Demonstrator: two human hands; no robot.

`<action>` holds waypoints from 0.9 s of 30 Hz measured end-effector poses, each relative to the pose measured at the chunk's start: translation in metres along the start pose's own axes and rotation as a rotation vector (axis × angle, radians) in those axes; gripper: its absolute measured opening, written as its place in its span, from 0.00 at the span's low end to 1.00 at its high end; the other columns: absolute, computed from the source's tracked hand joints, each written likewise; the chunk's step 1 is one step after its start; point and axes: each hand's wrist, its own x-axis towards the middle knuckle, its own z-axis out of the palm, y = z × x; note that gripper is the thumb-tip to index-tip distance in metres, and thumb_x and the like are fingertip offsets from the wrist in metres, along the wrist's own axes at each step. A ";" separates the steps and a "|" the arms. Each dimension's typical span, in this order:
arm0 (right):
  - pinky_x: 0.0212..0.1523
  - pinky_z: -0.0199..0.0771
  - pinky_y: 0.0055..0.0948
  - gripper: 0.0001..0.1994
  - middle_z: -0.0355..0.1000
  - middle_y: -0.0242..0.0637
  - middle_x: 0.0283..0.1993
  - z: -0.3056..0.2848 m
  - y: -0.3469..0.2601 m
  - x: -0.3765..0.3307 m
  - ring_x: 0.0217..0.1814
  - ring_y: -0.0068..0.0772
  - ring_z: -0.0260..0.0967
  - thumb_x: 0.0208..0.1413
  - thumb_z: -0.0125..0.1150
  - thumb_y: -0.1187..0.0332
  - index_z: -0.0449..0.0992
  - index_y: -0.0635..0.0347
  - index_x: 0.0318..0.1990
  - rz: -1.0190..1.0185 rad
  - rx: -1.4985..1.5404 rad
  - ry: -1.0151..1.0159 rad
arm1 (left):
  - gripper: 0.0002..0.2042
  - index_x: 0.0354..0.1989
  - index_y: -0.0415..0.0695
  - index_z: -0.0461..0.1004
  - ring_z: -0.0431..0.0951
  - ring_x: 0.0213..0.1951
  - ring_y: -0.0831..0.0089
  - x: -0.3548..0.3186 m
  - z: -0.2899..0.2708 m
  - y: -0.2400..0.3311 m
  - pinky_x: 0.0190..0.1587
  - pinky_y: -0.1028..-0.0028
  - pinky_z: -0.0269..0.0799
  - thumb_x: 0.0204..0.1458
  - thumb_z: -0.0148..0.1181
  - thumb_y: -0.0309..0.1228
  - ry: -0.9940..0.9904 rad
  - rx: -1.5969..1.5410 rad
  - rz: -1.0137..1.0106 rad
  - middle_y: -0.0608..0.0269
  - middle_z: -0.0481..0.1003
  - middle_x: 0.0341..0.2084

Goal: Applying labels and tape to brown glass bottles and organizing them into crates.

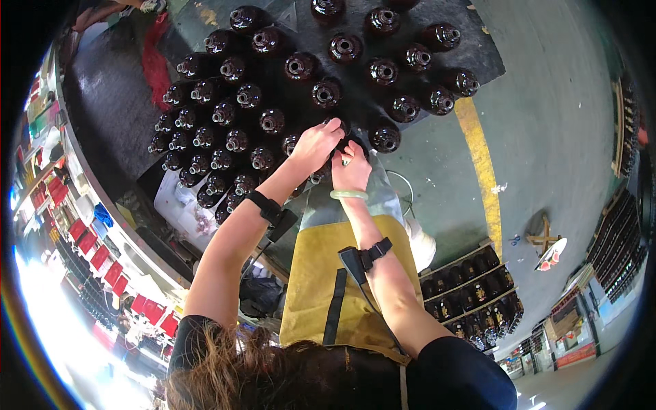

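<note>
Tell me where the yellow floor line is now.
In the head view, the yellow floor line runs on the person's right, beside the dark brown jugs.

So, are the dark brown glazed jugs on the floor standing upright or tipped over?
Upright: the dark brown glazed jugs show round mouths facing up at the camera; none lies sideways.

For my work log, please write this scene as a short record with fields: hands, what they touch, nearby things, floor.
left hand: left hand rests on the top of a dark brown jug, mostly hidden beneath both hands
right hand: right hand at the same jug; grip unclear
wrists: black strap left; pale green bangle right
nearby: many dark brown jugs on a dark mat
clothing: yellow apron
floor: grey, with yellow line
</note>
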 end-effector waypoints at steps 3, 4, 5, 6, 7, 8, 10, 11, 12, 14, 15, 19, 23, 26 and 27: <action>0.49 0.78 0.40 0.21 0.76 0.54 0.48 0.004 -0.002 0.003 0.47 0.45 0.79 0.52 0.64 0.70 0.72 0.71 0.53 -0.032 0.007 0.018 | 0.15 0.38 0.41 0.75 0.78 0.36 0.56 0.009 -0.003 0.001 0.37 0.62 0.77 0.38 0.63 0.20 -0.076 0.024 -0.035 0.58 0.69 0.37; 0.51 0.78 0.38 0.21 0.76 0.53 0.49 0.006 -0.004 0.002 0.49 0.44 0.78 0.53 0.64 0.71 0.72 0.71 0.53 -0.030 0.032 0.007 | 0.16 0.39 0.41 0.75 0.79 0.35 0.56 0.010 -0.003 0.000 0.38 0.62 0.77 0.38 0.63 0.20 -0.072 0.017 -0.041 0.58 0.69 0.38; 0.52 0.77 0.37 0.20 0.77 0.53 0.50 0.008 -0.006 0.001 0.51 0.43 0.78 0.54 0.63 0.71 0.73 0.71 0.53 -0.029 0.058 -0.004 | 0.16 0.39 0.41 0.75 0.79 0.35 0.56 0.010 -0.003 0.000 0.38 0.62 0.77 0.38 0.63 0.20 -0.073 0.017 -0.043 0.58 0.69 0.38; 0.52 0.77 0.37 0.20 0.77 0.53 0.50 0.010 -0.006 0.000 0.51 0.43 0.78 0.54 0.63 0.71 0.73 0.71 0.53 -0.029 0.059 -0.008 | 0.15 0.40 0.41 0.75 0.79 0.35 0.56 0.009 -0.002 -0.002 0.38 0.62 0.77 0.39 0.64 0.21 -0.038 -0.004 -0.037 0.58 0.69 0.38; 0.53 0.77 0.37 0.20 0.77 0.53 0.50 0.012 -0.007 -0.002 0.51 0.43 0.78 0.54 0.63 0.71 0.73 0.71 0.53 -0.019 0.057 -0.023 | 0.15 0.40 0.41 0.75 0.79 0.35 0.55 0.008 -0.001 -0.003 0.37 0.62 0.77 0.41 0.64 0.21 -0.004 -0.026 -0.031 0.58 0.69 0.39; 0.53 0.77 0.37 0.19 0.77 0.53 0.49 0.013 -0.007 -0.004 0.51 0.43 0.78 0.54 0.63 0.71 0.73 0.71 0.53 -0.009 0.054 -0.039 | 0.15 0.40 0.41 0.75 0.79 0.35 0.55 0.007 0.000 -0.004 0.37 0.62 0.77 0.41 0.64 0.21 -0.003 -0.025 -0.034 0.58 0.69 0.39; 0.51 0.77 0.39 0.19 0.76 0.53 0.49 0.015 0.001 -0.003 0.50 0.47 0.77 0.52 0.63 0.71 0.72 0.70 0.52 -0.057 0.044 -0.038 | 0.14 0.42 0.41 0.75 0.80 0.35 0.55 0.006 0.001 -0.007 0.37 0.62 0.77 0.44 0.66 0.26 0.002 -0.080 -0.058 0.59 0.71 0.41; 0.50 0.77 0.42 0.20 0.75 0.54 0.48 0.015 0.005 -0.002 0.48 0.51 0.76 0.51 0.63 0.72 0.71 0.69 0.51 -0.104 0.032 -0.038 | 0.14 0.42 0.41 0.75 0.80 0.35 0.55 0.005 0.001 -0.008 0.37 0.62 0.77 0.44 0.66 0.26 0.003 -0.079 -0.056 0.59 0.71 0.41; 0.50 0.77 0.42 0.20 0.75 0.54 0.48 0.013 0.005 -0.002 0.48 0.51 0.76 0.51 0.63 0.72 0.71 0.69 0.51 -0.103 0.031 -0.038 | 0.14 0.42 0.42 0.75 0.79 0.35 0.55 0.003 -0.003 -0.006 0.37 0.62 0.77 0.46 0.66 0.29 -0.002 -0.085 -0.071 0.60 0.71 0.42; 0.51 0.76 0.45 0.21 0.73 0.54 0.50 0.005 0.006 -0.003 0.50 0.54 0.73 0.51 0.62 0.72 0.70 0.66 0.53 -0.163 -0.033 -0.033 | 0.15 0.43 0.42 0.75 0.79 0.36 0.55 0.004 -0.012 -0.004 0.37 0.63 0.77 0.47 0.67 0.32 -0.009 -0.093 -0.084 0.60 0.72 0.43; 0.51 0.76 0.45 0.21 0.73 0.54 0.50 0.001 0.007 -0.004 0.50 0.54 0.73 0.51 0.62 0.72 0.70 0.66 0.53 -0.162 -0.033 -0.033 | 0.15 0.43 0.43 0.76 0.79 0.36 0.56 0.005 -0.017 -0.004 0.37 0.63 0.77 0.47 0.67 0.33 0.092 -0.085 -0.079 0.61 0.72 0.44; 0.54 0.73 0.47 0.21 0.71 0.51 0.51 -0.013 0.009 -0.007 0.53 0.55 0.70 0.51 0.61 0.74 0.69 0.62 0.54 -0.249 -0.161 -0.058 | 0.17 0.45 0.47 0.75 0.76 0.42 0.64 0.026 -0.038 -0.007 0.40 0.66 0.77 0.45 0.68 0.33 0.353 0.083 -0.129 0.64 0.72 0.42; 0.53 0.74 0.45 0.20 0.71 0.49 0.50 -0.014 0.012 -0.009 0.53 0.53 0.70 0.50 0.61 0.75 0.70 0.60 0.53 -0.290 -0.186 -0.093 | 0.10 0.39 0.45 0.78 0.78 0.37 0.63 0.045 -0.036 -0.031 0.38 0.65 0.77 0.46 0.65 0.28 0.260 0.055 -0.144 0.65 0.72 0.38; 0.52 0.74 0.45 0.17 0.71 0.49 0.49 -0.008 0.014 -0.009 0.51 0.53 0.71 0.50 0.62 0.75 0.72 0.60 0.49 -0.369 -0.099 -0.092 | 0.06 0.35 0.44 0.78 0.79 0.36 0.59 0.055 -0.036 -0.031 0.38 0.63 0.77 0.48 0.64 0.26 0.194 0.096 -0.164 0.61 0.72 0.35; 0.51 0.75 0.45 0.16 0.71 0.49 0.49 -0.008 0.014 -0.006 0.51 0.53 0.71 0.51 0.62 0.74 0.73 0.60 0.49 -0.432 -0.094 -0.080 | 0.06 0.35 0.44 0.78 0.79 0.36 0.59 0.056 -0.033 -0.033 0.38 0.63 0.77 0.48 0.64 0.26 0.194 0.093 -0.158 0.61 0.72 0.35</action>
